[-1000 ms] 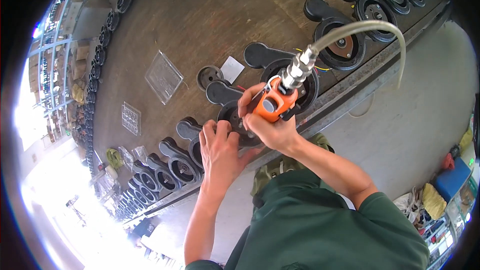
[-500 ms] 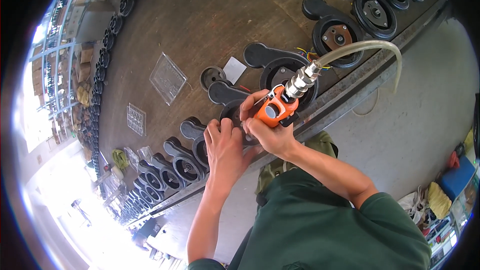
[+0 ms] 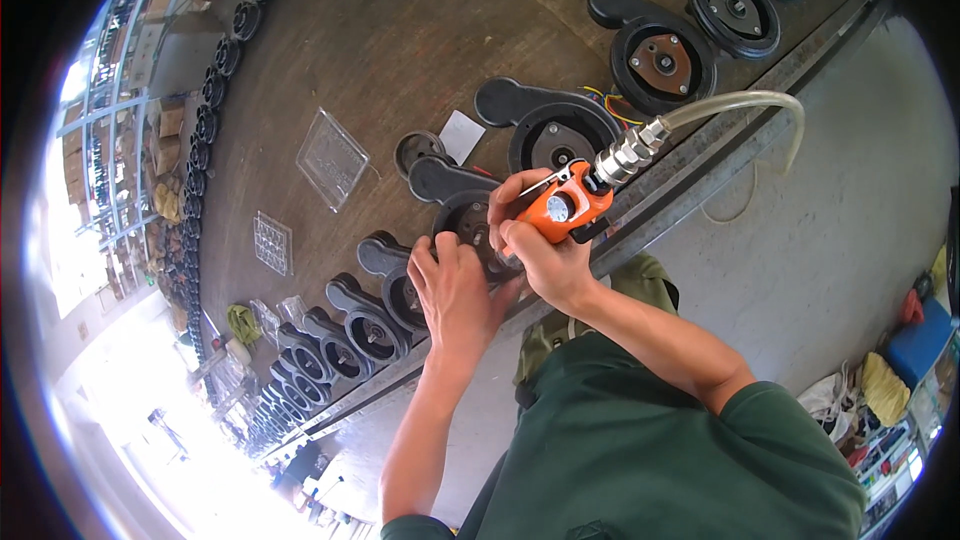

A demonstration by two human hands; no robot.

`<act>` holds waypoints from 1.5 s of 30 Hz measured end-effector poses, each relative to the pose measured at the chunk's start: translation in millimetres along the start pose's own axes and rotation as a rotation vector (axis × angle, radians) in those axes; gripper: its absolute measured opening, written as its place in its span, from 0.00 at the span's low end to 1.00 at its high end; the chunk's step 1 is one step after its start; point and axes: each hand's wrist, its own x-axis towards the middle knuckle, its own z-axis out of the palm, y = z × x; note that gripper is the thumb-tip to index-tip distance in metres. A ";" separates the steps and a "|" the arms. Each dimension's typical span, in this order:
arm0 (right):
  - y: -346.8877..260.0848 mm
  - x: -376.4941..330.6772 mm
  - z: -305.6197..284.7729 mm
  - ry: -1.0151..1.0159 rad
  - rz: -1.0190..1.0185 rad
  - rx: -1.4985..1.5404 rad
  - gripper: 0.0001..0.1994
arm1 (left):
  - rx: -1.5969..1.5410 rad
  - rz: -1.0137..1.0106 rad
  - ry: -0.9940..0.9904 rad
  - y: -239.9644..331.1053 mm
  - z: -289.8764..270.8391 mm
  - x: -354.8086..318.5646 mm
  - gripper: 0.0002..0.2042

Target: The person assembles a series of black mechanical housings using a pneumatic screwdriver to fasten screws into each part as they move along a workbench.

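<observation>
My right hand (image 3: 548,258) is wrapped round an orange air screwdriver (image 3: 572,198), whose lower end points down into a black round housing (image 3: 462,223) with a rounded arm. The tool's tip is hidden by my fingers. My left hand (image 3: 455,290) grips the near left rim of that same housing, fingers over the top and thumb along the table-edge side. A metal fitting (image 3: 632,150) joins the screwdriver to a clear hose (image 3: 745,98). Just right of the tool sits another black housing (image 3: 563,135) with a grey metal plate inside and coloured wires beside it.
A row of similar housings (image 3: 370,330) lines the table's metal edge (image 3: 720,130). Farther in lie a white card (image 3: 461,137), a round metal ring (image 3: 415,152) and clear plastic trays (image 3: 332,160). Shelving (image 3: 110,110) stands at the left.
The screwdriver and my right hand have shifted slightly right. My left hand stays at the housing's rim. The whole view has moved a little, so the row of housings at right appears farther left.
</observation>
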 end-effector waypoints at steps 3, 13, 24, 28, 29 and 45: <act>-0.2 -2.1 -1.2 -0.009 -0.040 0.026 0.13 | -0.010 -0.002 0.034 -0.8 6.4 -2.1 0.27; 6.6 -9.0 -9.7 0.005 -0.141 0.112 0.13 | -0.042 0.024 0.142 -4.3 17.1 -5.9 0.27; -10.5 -6.0 -13.3 -0.039 -0.275 0.088 0.13 | -0.084 0.169 0.309 -7.6 -7.9 -11.8 0.29; -11.6 -6.1 -14.3 -0.045 -0.252 0.070 0.14 | 0.021 0.268 0.041 -4.5 -26.6 -3.4 0.24; -11.0 -5.8 -14.7 -0.022 -0.257 0.036 0.14 | 0.026 0.249 -0.042 -1.5 -31.6 -3.0 0.24; -49.4 -3.4 -16.9 0.086 -0.285 0.206 0.12 | -0.166 -0.200 -0.578 25.4 -52.0 38.4 0.25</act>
